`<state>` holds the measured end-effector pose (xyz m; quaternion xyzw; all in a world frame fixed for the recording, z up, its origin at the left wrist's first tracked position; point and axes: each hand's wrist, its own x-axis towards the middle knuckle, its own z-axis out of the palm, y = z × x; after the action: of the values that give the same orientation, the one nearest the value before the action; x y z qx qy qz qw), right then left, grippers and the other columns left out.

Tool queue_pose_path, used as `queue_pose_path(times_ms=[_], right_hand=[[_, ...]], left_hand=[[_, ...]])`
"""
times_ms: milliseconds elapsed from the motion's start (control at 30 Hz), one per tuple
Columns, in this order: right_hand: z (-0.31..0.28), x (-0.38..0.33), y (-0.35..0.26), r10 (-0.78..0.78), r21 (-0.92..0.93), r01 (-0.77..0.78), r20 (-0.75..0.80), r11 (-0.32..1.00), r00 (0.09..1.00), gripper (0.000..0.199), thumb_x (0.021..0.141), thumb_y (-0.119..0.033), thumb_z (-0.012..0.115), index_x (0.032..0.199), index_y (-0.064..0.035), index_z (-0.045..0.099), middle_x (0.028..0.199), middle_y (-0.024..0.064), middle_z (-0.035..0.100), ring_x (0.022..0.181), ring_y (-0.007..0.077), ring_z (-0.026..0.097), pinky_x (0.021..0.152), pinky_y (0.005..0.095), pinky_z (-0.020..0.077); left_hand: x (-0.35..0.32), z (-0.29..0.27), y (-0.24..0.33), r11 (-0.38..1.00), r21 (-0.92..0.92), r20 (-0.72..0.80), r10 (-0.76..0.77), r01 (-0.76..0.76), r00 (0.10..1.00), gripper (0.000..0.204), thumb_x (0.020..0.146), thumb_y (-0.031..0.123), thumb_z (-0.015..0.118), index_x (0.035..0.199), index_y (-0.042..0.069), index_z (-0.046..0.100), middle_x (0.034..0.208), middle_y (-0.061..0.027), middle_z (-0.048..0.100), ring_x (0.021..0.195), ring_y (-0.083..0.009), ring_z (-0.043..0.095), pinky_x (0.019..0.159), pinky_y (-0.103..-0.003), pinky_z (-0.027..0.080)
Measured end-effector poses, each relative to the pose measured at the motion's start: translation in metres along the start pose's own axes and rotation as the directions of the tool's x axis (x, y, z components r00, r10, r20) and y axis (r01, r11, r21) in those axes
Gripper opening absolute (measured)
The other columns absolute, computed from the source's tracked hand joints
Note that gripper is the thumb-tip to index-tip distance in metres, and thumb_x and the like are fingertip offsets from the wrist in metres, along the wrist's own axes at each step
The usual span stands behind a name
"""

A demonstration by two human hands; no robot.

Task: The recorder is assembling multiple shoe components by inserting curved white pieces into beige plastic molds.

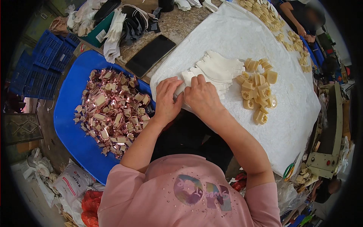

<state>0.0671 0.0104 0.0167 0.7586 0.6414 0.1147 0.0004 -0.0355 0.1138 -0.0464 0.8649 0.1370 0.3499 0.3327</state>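
Observation:
My left hand (168,98) and my right hand (202,94) meet near the front edge of the white-sheeted table. Their fingers are bent and closed, with the fingertips close together. Whatever they pinch is mostly hidden; a bit of white shows between them. Just beyond my right hand lies a fanned pile of flat white pieces (217,68) with notched ends. To its right sits a heap of cream plastic parts (259,87), shaped like small hollow blocks. Left of my left forearm, a blue tub (70,132) holds many shiny pink parts with cream insides (113,113).
A black phone (151,55) rests on the worn tabletop beside white and dark gloves (113,36). More cream parts (264,15) spread along the table's far right. Blue crates (45,56) are stacked at left. Another person's arm (293,19) shows at far right.

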Motion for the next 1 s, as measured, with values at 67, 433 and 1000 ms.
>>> queue_pose_path(times_ms=[67,433,1000], right_hand=[[-0.005,-0.002,0.007,-0.008,0.023,0.008,-0.014,1.000,1.000,0.010,0.067,-0.013,0.063,0.070,-0.0038,0.066,0.079,0.0093,0.057,0.082,0.0225,0.053,0.056,0.0294,0.0475],[-0.003,0.001,-0.001,-0.021,0.011,0.020,0.070,1.000,0.997,0.010,0.068,-0.014,0.064,0.072,-0.0059,0.067,0.081,0.0079,0.056,0.083,0.0214,0.052,0.060,0.0290,0.0465],[0.003,-0.035,0.054,0.558,0.863,-0.456,0.275,0.215,0.783,0.022,0.071,0.004,0.054,0.091,-0.0004,0.058,0.085,0.0113,0.057,0.082,0.0265,0.054,0.067,0.0336,0.0472]], left_hand=[[0.000,0.000,0.000,1.000,-0.009,-0.008,-0.001,0.001,1.000,0.040,0.068,-0.001,0.064,0.107,0.003,0.056,0.110,-0.0162,0.056,0.106,-0.0339,0.051,0.094,-0.040,0.038],[-0.002,0.000,-0.002,1.000,0.008,-0.021,0.030,-0.030,0.999,0.041,0.068,-0.002,0.066,0.107,0.003,0.056,0.108,-0.0158,0.056,0.106,-0.0339,0.052,0.093,-0.041,0.038],[-0.001,0.016,0.024,0.970,0.078,0.107,0.223,-0.232,0.969,0.037,0.068,-0.004,0.061,0.105,0.002,0.058,0.095,-0.0103,0.059,0.093,-0.0290,0.053,0.082,-0.038,0.040]])
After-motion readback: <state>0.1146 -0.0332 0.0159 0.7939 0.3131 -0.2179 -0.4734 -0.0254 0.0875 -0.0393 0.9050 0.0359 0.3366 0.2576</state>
